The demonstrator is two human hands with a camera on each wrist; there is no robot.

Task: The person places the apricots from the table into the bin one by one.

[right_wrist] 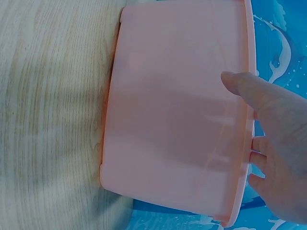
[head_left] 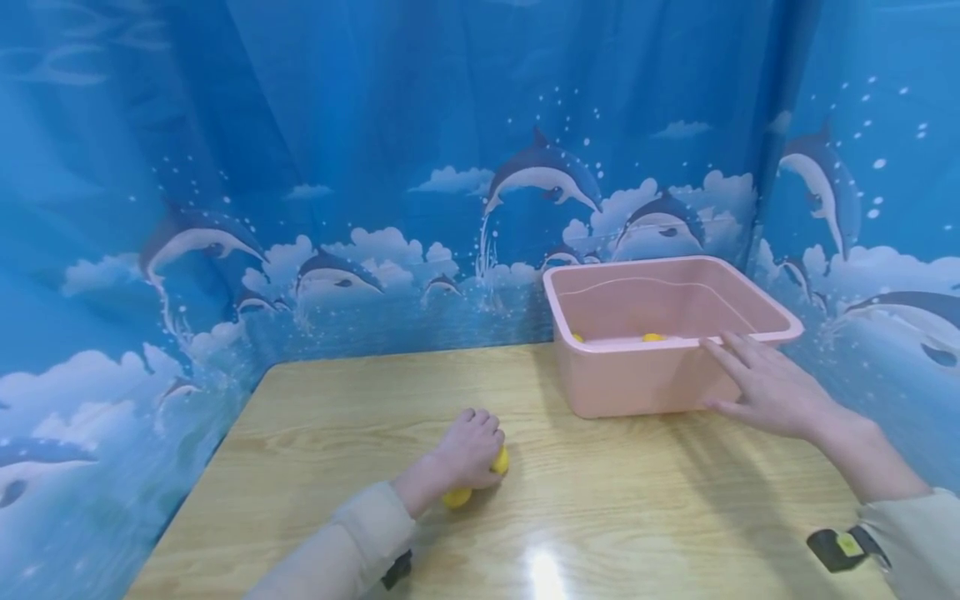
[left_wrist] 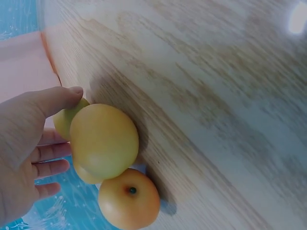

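My left hand (head_left: 468,450) is low over the table, its fingers curled round a yellow apple-like fruit (head_left: 500,460). In the left wrist view, the held fruit (left_wrist: 72,116) is partly hidden behind my thumb. A larger yellow fruit (left_wrist: 105,139) is in front of it, and an orange-yellow fruit (left_wrist: 129,199) with a dark stem dimple lies below. My right hand (head_left: 776,387) is at the near rim of a pink plastic tub (head_left: 645,379), fingers extended at the rim. In the right wrist view the thumb (right_wrist: 240,85) lies outside the wall, with the other fingertips behind the rim.
Inside the tub are yellow fruits (head_left: 652,337), mostly hidden by its front wall. The tub stands at the back right of the wooden table (head_left: 360,400). A blue dolphin-print curtain (head_left: 412,125) hangs close behind and at both sides.
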